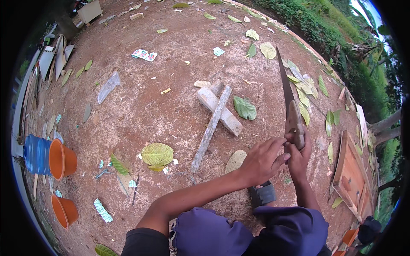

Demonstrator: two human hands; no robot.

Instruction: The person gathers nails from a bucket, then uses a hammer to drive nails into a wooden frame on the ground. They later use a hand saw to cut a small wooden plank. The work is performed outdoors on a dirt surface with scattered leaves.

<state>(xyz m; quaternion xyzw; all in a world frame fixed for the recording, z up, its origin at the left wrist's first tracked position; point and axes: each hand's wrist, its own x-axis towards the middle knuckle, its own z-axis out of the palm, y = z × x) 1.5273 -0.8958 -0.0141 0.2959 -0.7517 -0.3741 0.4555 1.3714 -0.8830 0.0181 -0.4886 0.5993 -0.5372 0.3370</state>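
My right hand [302, 154] is wrapped round the handle of a handsaw [291, 102], right of the middle. The saw points away from me, its long dark blade rising above the light brown handle. My left hand [264, 158] meets the right one at the bottom of the handle. Its fingers are curled in and its thumb lies near the right hand; whatever they pinch is hidden. On the ground to the left, a narrow weathered wood strip [212, 127] lies slantwise across a thicker wooden block [230, 120]. A green leaf [244, 108] lies beside them.
Two orange buckets [63, 160] and a blue water jug [36, 154] are at the left. At the right lies a wooden framed panel [353, 181]. My sandalled foot [262, 195] is below my hands. Leaves, plastic scraps and a clear bag [109, 87] litter the reddish soil.
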